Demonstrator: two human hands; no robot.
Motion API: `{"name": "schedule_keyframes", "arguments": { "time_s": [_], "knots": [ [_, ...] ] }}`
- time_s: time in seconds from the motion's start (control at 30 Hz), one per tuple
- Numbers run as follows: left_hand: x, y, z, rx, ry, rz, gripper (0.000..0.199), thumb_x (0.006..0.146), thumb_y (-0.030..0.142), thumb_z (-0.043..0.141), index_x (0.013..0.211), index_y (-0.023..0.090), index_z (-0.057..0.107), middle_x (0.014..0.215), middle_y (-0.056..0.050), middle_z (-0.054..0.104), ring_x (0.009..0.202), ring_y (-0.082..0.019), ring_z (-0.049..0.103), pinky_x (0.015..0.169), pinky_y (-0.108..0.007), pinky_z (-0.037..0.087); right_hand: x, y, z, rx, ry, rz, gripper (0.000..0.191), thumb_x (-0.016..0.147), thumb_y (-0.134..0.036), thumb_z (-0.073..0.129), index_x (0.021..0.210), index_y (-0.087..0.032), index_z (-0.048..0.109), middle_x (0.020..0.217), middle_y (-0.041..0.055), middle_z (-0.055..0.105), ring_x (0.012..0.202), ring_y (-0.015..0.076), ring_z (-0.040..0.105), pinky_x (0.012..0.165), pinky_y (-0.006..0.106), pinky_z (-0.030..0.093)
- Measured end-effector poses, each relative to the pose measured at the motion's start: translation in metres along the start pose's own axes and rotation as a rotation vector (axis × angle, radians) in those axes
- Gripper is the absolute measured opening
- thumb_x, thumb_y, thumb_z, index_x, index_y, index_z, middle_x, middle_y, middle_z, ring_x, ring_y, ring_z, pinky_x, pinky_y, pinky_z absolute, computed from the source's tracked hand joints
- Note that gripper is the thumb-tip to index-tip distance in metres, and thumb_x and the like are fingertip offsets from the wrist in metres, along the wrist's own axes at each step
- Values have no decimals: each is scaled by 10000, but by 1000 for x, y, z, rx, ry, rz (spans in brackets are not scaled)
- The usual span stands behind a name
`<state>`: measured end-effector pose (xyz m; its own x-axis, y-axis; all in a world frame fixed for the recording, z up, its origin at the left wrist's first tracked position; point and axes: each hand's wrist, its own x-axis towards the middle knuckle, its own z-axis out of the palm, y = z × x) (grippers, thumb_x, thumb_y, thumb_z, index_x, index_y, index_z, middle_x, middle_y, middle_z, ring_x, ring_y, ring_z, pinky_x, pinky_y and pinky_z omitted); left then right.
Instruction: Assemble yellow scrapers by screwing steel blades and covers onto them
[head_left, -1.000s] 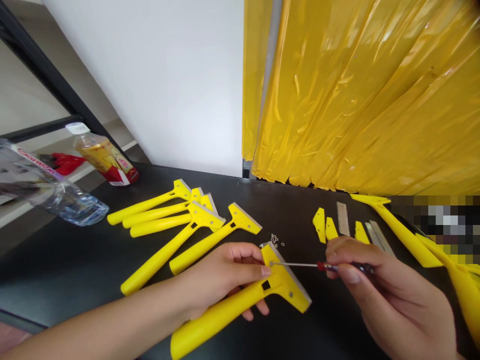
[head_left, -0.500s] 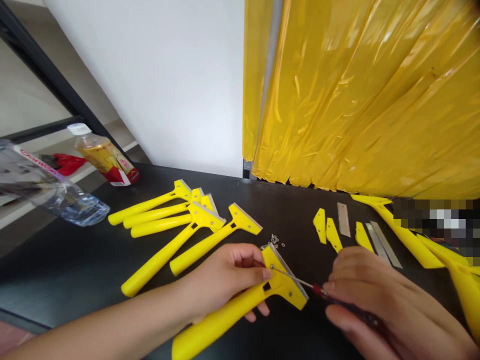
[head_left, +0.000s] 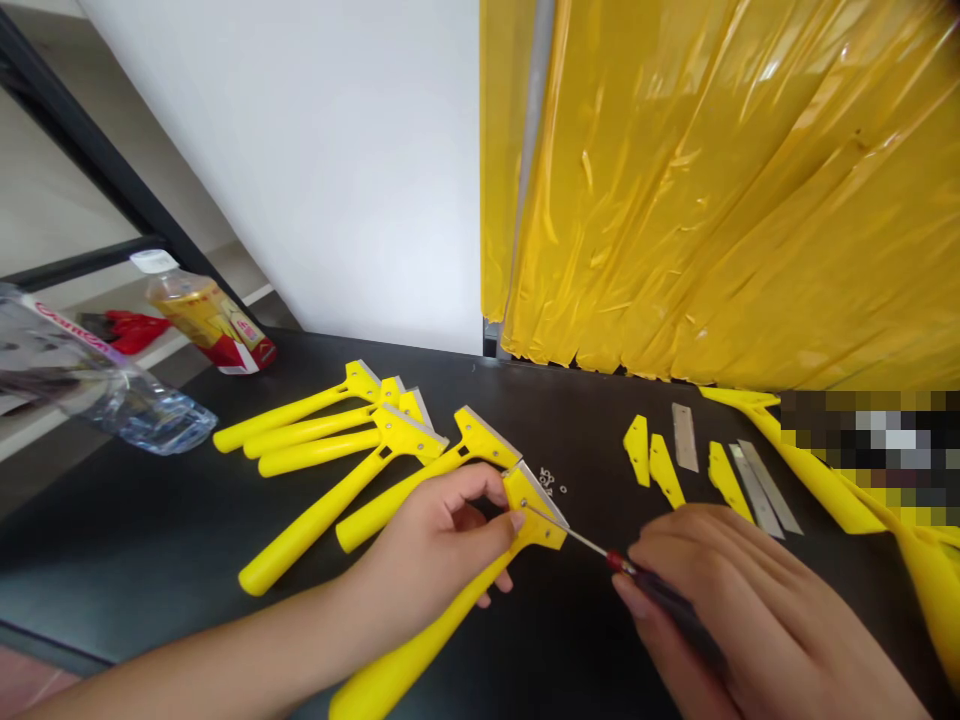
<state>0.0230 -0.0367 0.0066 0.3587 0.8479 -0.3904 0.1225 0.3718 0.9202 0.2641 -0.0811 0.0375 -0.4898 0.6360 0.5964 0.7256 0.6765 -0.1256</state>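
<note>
My left hand point(head_left: 431, 550) is shut on a yellow plastic scraper point(head_left: 534, 515) near its head, and the handle runs down towards the bottom of the view. My right hand point(head_left: 739, 610) grips a screwdriver point(head_left: 616, 562) with a red collar and dark handle. Its thin steel shaft reaches the scraper's head, with the tip at a screw hole by my left thumb. Several finished-looking yellow scrapers point(head_left: 390, 435) lie to the left. Small screws point(head_left: 547, 482) sit just beyond the held scraper's head. Loose yellow head covers point(head_left: 664, 470) and steel blades point(head_left: 755, 490) lie beyond my right hand.
All of this lies on a black table point(head_left: 135, 520) against a white wall point(head_left: 300, 170) and a yellow plastic curtain point(head_left: 712, 180). A water bottle point(head_left: 142, 418) lies at the left, beside a juice bottle point(head_left: 206, 312). More yellow scrapers point(head_left: 817, 480) lie at the right.
My left hand has turned the scraper, moving its head up and left. My right hand has shifted left and tilted the screwdriver, keeping the tip at the scraper's head.
</note>
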Motion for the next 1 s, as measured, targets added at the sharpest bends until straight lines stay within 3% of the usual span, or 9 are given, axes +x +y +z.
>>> {"name": "schedule_keyframes", "arguments": {
  "time_s": [0.27, 0.37, 0.5, 0.67, 0.77, 0.87, 1.0],
  "knots": [
    [0, 1, -2, 4, 9, 0, 250, 920, 433, 713, 920, 213, 594, 784, 26, 644, 609, -139, 697, 470, -188, 539, -1, 1, 2, 15, -51, 26, 78, 1024, -174, 551, 974, -193, 607, 781, 17, 679, 696, 185, 642, 680, 342, 461],
    [1, 2, -3, 10, 15, -5, 257, 923, 441, 710, 926, 216, 586, 771, 27, 639, 618, -148, 701, 479, -197, 545, -1, 3, 3, -6, -13, 30, 75, 1022, -194, 582, 1078, -167, 624, 910, 57, 728, 807, 206, 688, 768, 358, 485],
    [2, 3, -5, 24, 24, 10, 268, 928, 444, 704, 901, 216, 567, 796, 23, 640, 636, -158, 715, 487, -206, 546, -2, 6, 4, -34, -58, 0, 44, 1012, -206, 614, 1000, -188, 653, 853, 30, 721, 754, 204, 682, 774, 379, 472],
    [2, 3, -2, 41, 17, -14, 243, 931, 424, 699, 917, 213, 580, 802, 20, 647, 615, -142, 698, 478, -196, 534, -6, 11, 6, -138, -31, -4, 176, 1008, -169, 605, 1174, -163, 663, 1028, 89, 729, 895, 237, 685, 851, 406, 470],
    [1, 2, -1, 41, 14, -5, 226, 936, 422, 693, 942, 216, 600, 815, 24, 644, 618, -134, 693, 474, -185, 524, -7, 10, 7, -107, -46, -41, 170, 989, -127, 618, 1153, -151, 656, 995, 86, 718, 878, 230, 673, 838, 398, 469],
    [1, 2, -2, 49, 9, 0, 220, 938, 418, 693, 954, 213, 616, 831, 19, 642, 629, -134, 694, 474, -181, 520, -5, 6, 8, -88, -52, -60, 43, 1001, -129, 602, 1006, -157, 635, 809, 34, 684, 724, 200, 646, 730, 374, 451],
    [2, 4, -3, 44, 17, 1, 224, 930, 417, 703, 959, 209, 624, 830, 17, 636, 625, -135, 694, 470, -180, 513, -3, 3, 7, -66, -58, 27, 89, 1042, -208, 550, 975, -178, 601, 772, 17, 659, 639, 179, 624, 647, 348, 436]
  ]
}}
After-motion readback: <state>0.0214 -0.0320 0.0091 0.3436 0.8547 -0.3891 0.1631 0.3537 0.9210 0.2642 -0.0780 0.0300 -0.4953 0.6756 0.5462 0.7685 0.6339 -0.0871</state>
